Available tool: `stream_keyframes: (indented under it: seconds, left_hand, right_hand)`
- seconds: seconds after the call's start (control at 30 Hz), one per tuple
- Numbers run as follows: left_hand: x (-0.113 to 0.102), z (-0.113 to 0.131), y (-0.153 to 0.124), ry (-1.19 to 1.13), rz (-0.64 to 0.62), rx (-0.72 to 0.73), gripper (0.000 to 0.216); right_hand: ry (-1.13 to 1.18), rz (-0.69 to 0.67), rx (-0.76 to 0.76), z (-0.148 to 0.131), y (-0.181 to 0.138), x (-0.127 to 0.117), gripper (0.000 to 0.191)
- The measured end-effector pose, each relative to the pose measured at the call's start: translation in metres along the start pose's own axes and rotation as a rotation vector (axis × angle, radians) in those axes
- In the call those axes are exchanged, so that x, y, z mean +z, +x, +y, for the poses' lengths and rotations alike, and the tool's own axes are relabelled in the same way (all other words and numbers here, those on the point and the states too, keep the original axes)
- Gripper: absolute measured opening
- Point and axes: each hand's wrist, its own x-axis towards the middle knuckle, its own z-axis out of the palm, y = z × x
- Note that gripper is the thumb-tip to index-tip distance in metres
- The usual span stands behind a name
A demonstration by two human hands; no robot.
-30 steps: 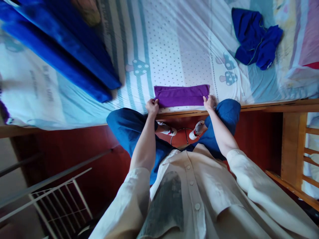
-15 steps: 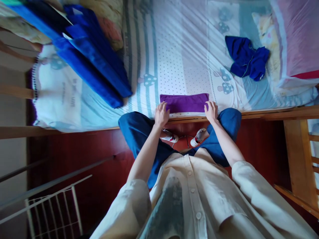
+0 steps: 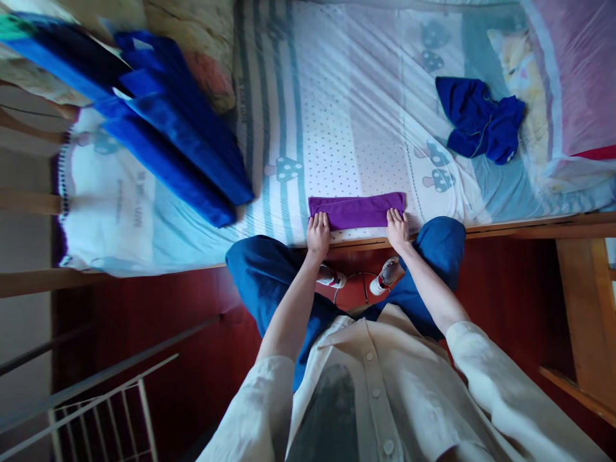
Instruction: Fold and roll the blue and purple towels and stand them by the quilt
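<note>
In the head view, the folded purple cloth lies as a long flat strip on the patterned bedsheet, just inside the wooden bed rail, which runs past it at 6 o'clock. Taking the cloth as the clock's centre, the left hand rests on its near corner at 8 o'clock, fingers close together over the fabric; the right hand lies on the opposite end at 4 o'clock, fingers slightly parted. The thumbs are hard to make out, so I cannot tell whether either hand pinches the edge. Rolls of royal-blue fabric lie at 10 o'clock, a crumpled navy garment at 2.

The step in hand looks like smoothing or steadying the fold; the next move probably calls for even hold at both ends, keeping the layers aligned.
</note>
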Motion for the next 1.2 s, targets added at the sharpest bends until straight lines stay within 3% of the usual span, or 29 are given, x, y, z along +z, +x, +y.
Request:
stream_keyframes:
  seconds: [0.27,0.47,0.6,0.77,0.93,1.07,1.2]
  left_hand:
    - [-0.009,0.008,0.019,0.078,-0.042,-0.01,0.055]
    - [-0.032,0.003,0.003,0.129,-0.192,0.059,0.047]
    - [-0.044,-0.014,-0.011,0.048,-0.267,0.027,0.045]
    - [-0.054,-0.03,-0.003,-0.217,-0.144,-0.127,0.054]
    - [-0.049,-0.024,0.018,-0.456,0.017,-0.421,0.043]
    - [-0.036,-0.022,0.026,-0.515,0.049,-0.583,0.034]
    - [-0.03,-0.024,0.03,-0.517,0.072,-0.63,0.031]
  right_hand:
    - [-0.075,-0.085,0.003,-0.001,0.011,-0.015,0.058]
    - [-0.046,-0.177,-0.053,0.006,-0.003,-0.037,0.057]
    - [0.088,-0.227,0.044,0.029,-0.009,-0.044,0.049]
    - [0.45,-0.055,0.171,0.056,0.0,-0.034,0.032]
    - [0.743,0.083,0.329,0.06,0.015,-0.011,0.028]
    - [0.707,0.113,0.452,0.055,0.026,0.002,0.029]
    - [0.623,0.072,0.512,0.055,0.036,0.002,0.028]
